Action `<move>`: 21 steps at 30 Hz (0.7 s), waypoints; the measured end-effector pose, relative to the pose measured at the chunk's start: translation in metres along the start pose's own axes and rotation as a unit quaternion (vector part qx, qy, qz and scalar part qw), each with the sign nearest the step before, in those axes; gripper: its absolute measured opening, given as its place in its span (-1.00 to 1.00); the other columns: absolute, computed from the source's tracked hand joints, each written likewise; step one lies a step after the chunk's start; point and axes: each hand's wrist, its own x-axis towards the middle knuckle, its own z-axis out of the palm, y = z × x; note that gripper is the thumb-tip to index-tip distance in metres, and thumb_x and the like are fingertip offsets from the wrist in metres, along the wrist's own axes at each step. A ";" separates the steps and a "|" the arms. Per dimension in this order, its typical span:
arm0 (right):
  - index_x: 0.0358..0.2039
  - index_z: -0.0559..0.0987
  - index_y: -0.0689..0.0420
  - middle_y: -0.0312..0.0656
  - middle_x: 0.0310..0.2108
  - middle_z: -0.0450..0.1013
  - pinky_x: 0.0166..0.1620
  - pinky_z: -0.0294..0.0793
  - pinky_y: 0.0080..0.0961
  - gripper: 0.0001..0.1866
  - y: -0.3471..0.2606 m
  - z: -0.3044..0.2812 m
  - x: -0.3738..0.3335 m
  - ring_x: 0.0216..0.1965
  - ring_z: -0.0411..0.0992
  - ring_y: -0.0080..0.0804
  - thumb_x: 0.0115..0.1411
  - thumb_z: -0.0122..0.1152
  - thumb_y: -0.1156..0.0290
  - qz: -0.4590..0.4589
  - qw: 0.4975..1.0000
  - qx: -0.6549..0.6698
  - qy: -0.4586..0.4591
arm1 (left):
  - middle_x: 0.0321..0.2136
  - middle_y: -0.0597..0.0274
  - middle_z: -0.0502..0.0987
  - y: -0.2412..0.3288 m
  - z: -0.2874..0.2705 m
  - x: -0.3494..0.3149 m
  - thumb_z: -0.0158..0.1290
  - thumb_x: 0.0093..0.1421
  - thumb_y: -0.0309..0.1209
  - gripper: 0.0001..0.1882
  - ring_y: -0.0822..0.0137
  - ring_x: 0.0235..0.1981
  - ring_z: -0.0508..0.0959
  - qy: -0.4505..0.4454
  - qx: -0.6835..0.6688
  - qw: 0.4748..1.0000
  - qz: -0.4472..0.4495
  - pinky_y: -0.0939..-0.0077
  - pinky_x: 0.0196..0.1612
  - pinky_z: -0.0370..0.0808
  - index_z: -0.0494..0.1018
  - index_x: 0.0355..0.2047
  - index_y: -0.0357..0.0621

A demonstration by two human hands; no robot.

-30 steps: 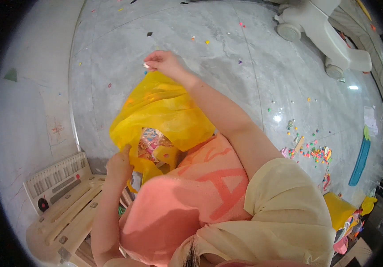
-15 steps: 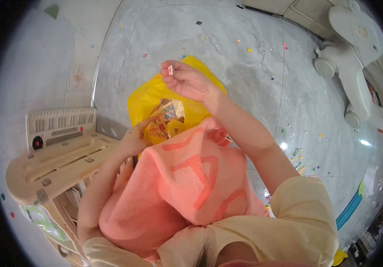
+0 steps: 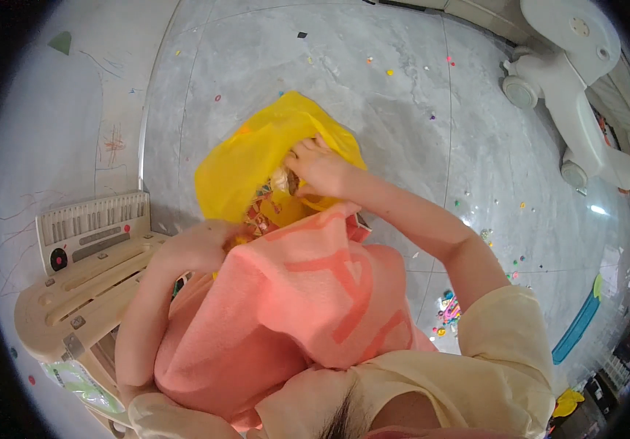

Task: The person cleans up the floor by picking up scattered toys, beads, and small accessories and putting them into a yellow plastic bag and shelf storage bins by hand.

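A yellow bag (image 3: 238, 164) lies across my lap and the floor in front of me, its mouth facing me. Inside it are patterned wrappers (image 3: 260, 212) in red, brown and white. At the bag's near left edge, my left hand (image 3: 209, 245) is closed on the yellow material, fingertips partly hidden. My right hand (image 3: 320, 170) reaches in at the right of the mouth, fingers against the yellow inside and thumb apart from them. No small piece shows in it. A pink cloth (image 3: 293, 293) with darker markings covers my lap.
To the left stands a cream toy table (image 3: 81, 293) with a keyboard panel (image 3: 95, 227), near a scribbled wall. A white ride-on toy (image 3: 571, 88) stands at the far right. Small colourful bits (image 3: 449, 307) and a blue strip (image 3: 576, 329) lie on the grey floor.
My right hand has come down and toward me into the bag's mouth; the small pinkish piece it pinched is out of sight. The bag's far side bulges more. My left hand has shifted nearer me.
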 end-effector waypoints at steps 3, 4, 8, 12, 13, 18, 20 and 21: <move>0.17 0.43 0.07 -0.07 0.17 0.28 0.36 0.01 -0.01 -0.16 0.022 -0.012 -0.020 0.30 0.15 -0.05 -0.17 0.54 0.16 0.004 0.988 -0.102 -0.119 | -0.16 -0.18 0.58 0.007 -0.004 0.009 0.09 0.01 -0.36 -0.53 -0.11 -0.02 0.54 -0.180 0.040 0.980 0.073 0.19 0.00 0.47 0.52 -0.01 -0.15; 0.20 0.39 0.07 -0.04 0.22 0.24 0.37 -0.02 0.01 -0.09 0.023 -0.015 -0.026 0.32 0.13 -0.02 -0.20 0.56 0.12 -0.016 0.978 -0.136 -0.158 | -0.19 -0.14 0.60 0.004 0.000 0.013 0.10 0.02 -0.31 -0.56 -0.10 -0.05 0.55 -0.247 0.088 0.962 0.072 0.19 -0.02 0.48 0.56 -0.05 -0.14; 0.24 0.37 0.07 -0.09 0.28 0.22 0.43 -0.08 -0.09 -0.05 0.009 -0.039 -0.048 0.38 0.06 -0.07 -0.19 0.55 0.11 -0.025 0.974 -0.172 -0.144 | -0.22 -0.09 0.62 -0.004 0.021 0.028 0.15 0.01 -0.27 -0.59 -0.09 -0.11 0.58 -0.269 0.102 0.945 0.157 0.19 -0.06 0.49 0.58 -0.11 -0.12; 0.22 0.37 0.06 -0.14 0.25 0.25 0.40 0.03 -0.09 -0.22 0.017 -0.041 -0.075 0.35 0.12 -0.12 -0.03 0.46 0.23 -0.081 0.987 -0.118 -0.068 | -0.34 0.05 0.66 0.012 -0.042 0.048 0.07 0.16 -0.26 -0.64 0.16 -0.28 0.64 -0.070 0.086 0.984 0.137 0.31 -0.21 0.50 0.56 -0.09 -0.17; 0.14 0.45 0.07 -0.14 0.16 0.35 0.37 0.12 -0.11 -0.36 0.019 -0.041 -0.078 0.29 0.22 -0.12 0.02 0.43 0.30 -0.111 0.991 -0.061 -0.035 | -0.39 0.11 0.65 -0.006 -0.062 0.057 0.05 0.17 -0.29 -0.67 0.26 -0.32 0.63 0.004 -0.010 0.992 0.123 0.37 -0.24 0.49 0.55 -0.13 -0.20; -0.16 0.60 0.08 -0.19 -0.18 0.50 0.01 0.44 -0.24 -0.73 0.007 -0.069 -0.085 -0.07 0.44 -0.15 0.11 0.33 0.35 -0.050 0.998 -0.036 0.011 | -0.42 0.19 0.64 -0.165 -0.137 0.134 0.03 0.20 -0.36 -0.77 0.42 -0.32 0.61 0.420 -0.274 0.865 0.005 0.51 -0.31 0.45 0.56 -0.22 -0.19; -0.24 0.63 0.06 -0.21 -0.30 0.51 -0.11 0.47 -0.26 -0.82 -0.004 -0.085 -0.070 -0.18 0.46 -0.16 0.12 0.30 0.34 -0.034 0.997 -0.052 0.045 | -0.34 0.11 0.67 -0.254 -0.130 0.170 0.11 0.15 -0.23 -0.69 0.27 -0.34 0.64 0.469 -0.213 0.855 -0.059 0.42 -0.14 0.48 0.56 -0.23 -0.22; -0.27 0.63 0.09 -0.22 -0.35 0.51 -0.17 0.47 -0.26 -0.84 -0.006 -0.096 -0.062 -0.24 0.47 -0.17 0.13 0.31 0.36 0.003 0.996 -0.064 0.060 | -0.34 0.11 0.67 -0.280 -0.120 0.195 0.11 0.15 -0.23 -0.69 0.27 -0.34 0.64 0.468 -0.216 0.855 -0.052 0.42 -0.14 0.48 0.56 -0.23 -0.22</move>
